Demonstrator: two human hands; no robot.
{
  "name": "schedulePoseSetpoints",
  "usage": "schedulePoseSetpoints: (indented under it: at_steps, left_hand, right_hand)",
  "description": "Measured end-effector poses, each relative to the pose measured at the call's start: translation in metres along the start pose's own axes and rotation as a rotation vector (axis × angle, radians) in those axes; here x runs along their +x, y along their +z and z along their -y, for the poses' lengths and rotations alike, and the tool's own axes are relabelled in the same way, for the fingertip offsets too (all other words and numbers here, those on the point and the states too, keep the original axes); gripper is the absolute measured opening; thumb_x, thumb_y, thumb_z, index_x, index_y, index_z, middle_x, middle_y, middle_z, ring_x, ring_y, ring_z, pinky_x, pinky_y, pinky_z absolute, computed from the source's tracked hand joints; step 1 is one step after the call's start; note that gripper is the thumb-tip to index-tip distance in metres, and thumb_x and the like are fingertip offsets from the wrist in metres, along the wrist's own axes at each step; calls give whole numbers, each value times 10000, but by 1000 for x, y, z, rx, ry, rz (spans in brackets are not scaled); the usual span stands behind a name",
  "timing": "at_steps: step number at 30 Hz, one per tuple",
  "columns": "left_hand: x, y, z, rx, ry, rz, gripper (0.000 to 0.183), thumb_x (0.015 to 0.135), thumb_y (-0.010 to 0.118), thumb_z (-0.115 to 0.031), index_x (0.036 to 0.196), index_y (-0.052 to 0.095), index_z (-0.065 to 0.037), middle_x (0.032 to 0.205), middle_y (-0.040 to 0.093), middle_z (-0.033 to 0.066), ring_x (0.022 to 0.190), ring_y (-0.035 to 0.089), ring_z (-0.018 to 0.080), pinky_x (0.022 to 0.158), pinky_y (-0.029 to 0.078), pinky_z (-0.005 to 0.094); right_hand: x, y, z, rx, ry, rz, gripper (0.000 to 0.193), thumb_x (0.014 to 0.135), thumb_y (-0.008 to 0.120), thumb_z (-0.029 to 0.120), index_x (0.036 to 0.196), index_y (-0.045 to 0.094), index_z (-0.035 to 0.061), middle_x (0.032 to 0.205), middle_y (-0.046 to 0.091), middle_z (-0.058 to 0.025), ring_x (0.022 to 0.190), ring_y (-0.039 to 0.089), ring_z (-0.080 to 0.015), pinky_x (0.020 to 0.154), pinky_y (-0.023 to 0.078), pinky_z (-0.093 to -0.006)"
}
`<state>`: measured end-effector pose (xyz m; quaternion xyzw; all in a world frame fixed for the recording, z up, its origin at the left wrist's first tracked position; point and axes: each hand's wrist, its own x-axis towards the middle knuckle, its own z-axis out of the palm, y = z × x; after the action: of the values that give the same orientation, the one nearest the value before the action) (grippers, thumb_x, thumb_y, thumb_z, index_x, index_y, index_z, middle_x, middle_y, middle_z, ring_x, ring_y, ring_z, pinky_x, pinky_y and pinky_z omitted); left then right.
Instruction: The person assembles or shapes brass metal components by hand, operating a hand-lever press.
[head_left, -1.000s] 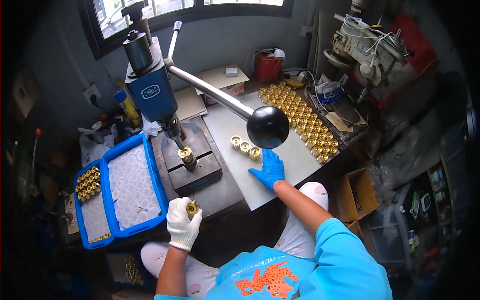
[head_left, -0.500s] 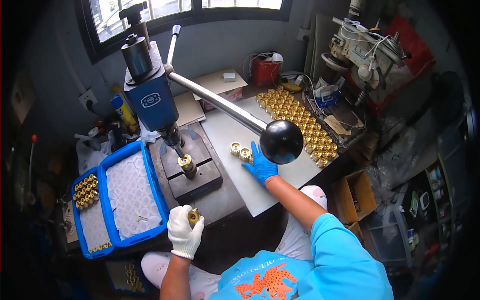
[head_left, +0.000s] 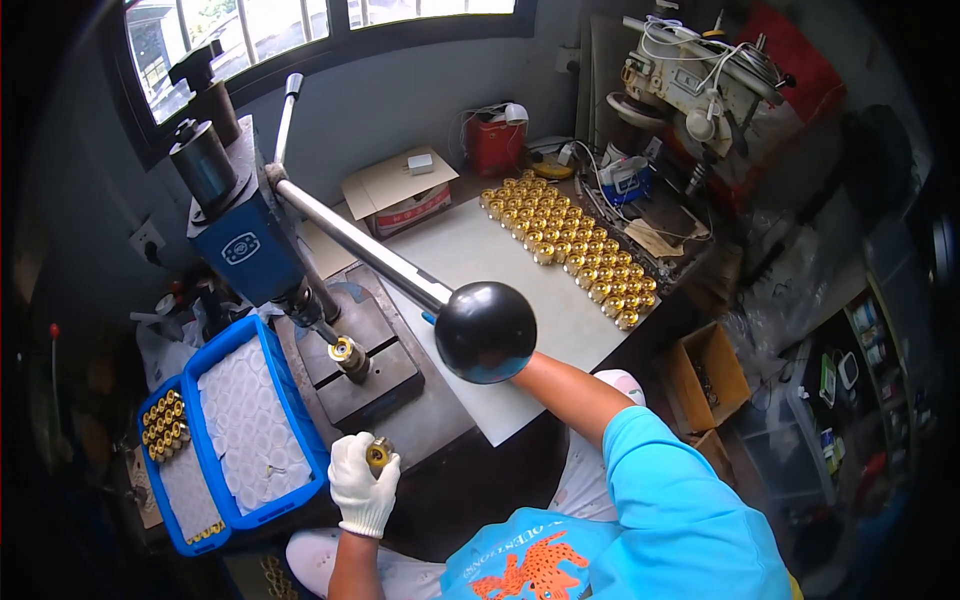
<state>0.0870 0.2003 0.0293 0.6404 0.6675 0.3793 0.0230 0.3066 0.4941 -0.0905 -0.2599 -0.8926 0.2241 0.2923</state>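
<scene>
My left hand (head_left: pixel 362 484), in a white knitted glove, is closed around a brass ring-shaped fitting (head_left: pixel 378 454) in front of the press. My right hand (head_left: pixel 428 318), in a blue glove, is almost wholly hidden behind the black ball knob (head_left: pixel 486 332) of the press lever; only a sliver of blue shows, so its fingers and anything in them are out of sight. Under the spindle of the blue lever press (head_left: pixel 245 245), another brass fitting (head_left: pixel 345 352) sits on the slotted metal base (head_left: pixel 375 395).
Rows of brass fittings (head_left: pixel 570 240) stand on a pale sheet (head_left: pixel 440 255) at the back right. Blue trays (head_left: pixel 262 515) lie at left, one with white plastic pieces, one with several fittings. The lever (head_left: pixel 365 245) crosses above the sheet. An open cardboard box (head_left: pixel 710 375) is at right.
The view has shifted. My right hand, earlier visible by a few loose fittings on the sheet, is now behind the knob, as are those fittings. My left hand keeps its brass fitting.
</scene>
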Motion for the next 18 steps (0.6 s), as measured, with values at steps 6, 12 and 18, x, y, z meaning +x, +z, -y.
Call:
schedulePoseSetpoints:
  at_steps: [6, 12, 18]
  left_hand:
    - [3, 3, -1, 13, -6, 14, 502, 648, 845, -71, 1082, 591, -69, 1003, 574, 140, 912, 604, 357, 793, 502, 442]
    - [3, 1, 2, 1, -35, -11, 488, 646, 844, -64, 1066, 595, -67, 1002, 576, 137, 915, 604, 351, 802, 500, 443]
    - [8, 4, 2, 2, -58, 4, 479, 647, 838, -55, 1061, 596, -66, 1003, 576, 132, 911, 602, 350, 801, 500, 445]
  right_hand:
    - [3, 7, -9, -481, 44, 136, 607, 903, 489, 22, 1489, 471, 180, 1639, 287, -120, 1440, 367, -353, 1151, 334, -569]
    - [-20, -49, -5, -724, 249, 171, 591, 918, 472, 38, 1491, 462, 183, 1637, 289, -113, 1457, 341, -342, 1183, 285, -561]
    - [-61, -100, -53, -835, 413, 158, 560, 957, 434, 70, 1506, 452, 183, 1640, 288, -136, 1497, 292, -367, 1205, 250, -564]
